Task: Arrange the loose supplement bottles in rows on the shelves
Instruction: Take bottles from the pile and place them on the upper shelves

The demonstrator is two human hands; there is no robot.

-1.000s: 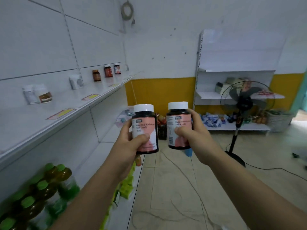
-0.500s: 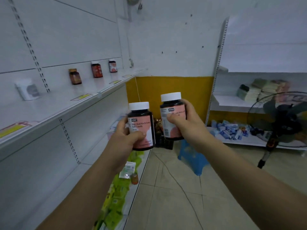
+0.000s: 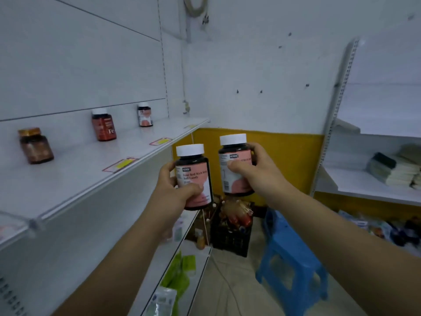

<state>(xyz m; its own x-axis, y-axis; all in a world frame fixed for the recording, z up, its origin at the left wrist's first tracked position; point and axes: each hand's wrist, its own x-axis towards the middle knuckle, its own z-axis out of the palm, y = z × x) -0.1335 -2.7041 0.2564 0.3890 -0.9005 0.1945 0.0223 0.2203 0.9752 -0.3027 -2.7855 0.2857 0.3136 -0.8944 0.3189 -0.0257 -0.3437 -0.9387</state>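
- Left hand [image 3: 175, 190]: clenched round left bottle [image 3: 194, 176], thumb across the label front, fingers behind. Bottle held upright, white cap up, off the shelf edge to the right.
- Right hand [image 3: 252, 172]: clenched round right bottle [image 3: 235, 165], thumb on the label, bottle upright, a little higher and farther than the left one. The two are held near each other, not touching.
- Shelf [image 3: 75, 179]: white, at left, approx. level with the held bottles. Three bottles stood along the back wall, well apart: amber bottle [image 3: 36, 145] nearest, red bottle [image 3: 103, 125] mid, pink-label bottle [image 3: 145, 115] far. Far one appears to match the held pair by label.
- Price tags [image 3: 120, 164]: yellow, on the front lip; can be used as position marks.
- Step judged: held pair to be carried left over the lip & set down in a row w/ the matching far bottle.
- Method advised: bottles to be kept upright; bases to be lowered flat; labels to be turned to the front; one to be placed at a time so neither is knocked.
- Row to be built forward from the back wall, bottles just beside each other, no gaps.
- Risk judged: the red bottle could be clipped by a forearm on the reach to the far end; approach from the front is preferred.
- Grip to be released only once a base is fully seated.
- Floor, right: blue stool [image 3: 293, 267] & black crate [image 3: 231, 236], near the feet's path; care to be taken if stepping closer.
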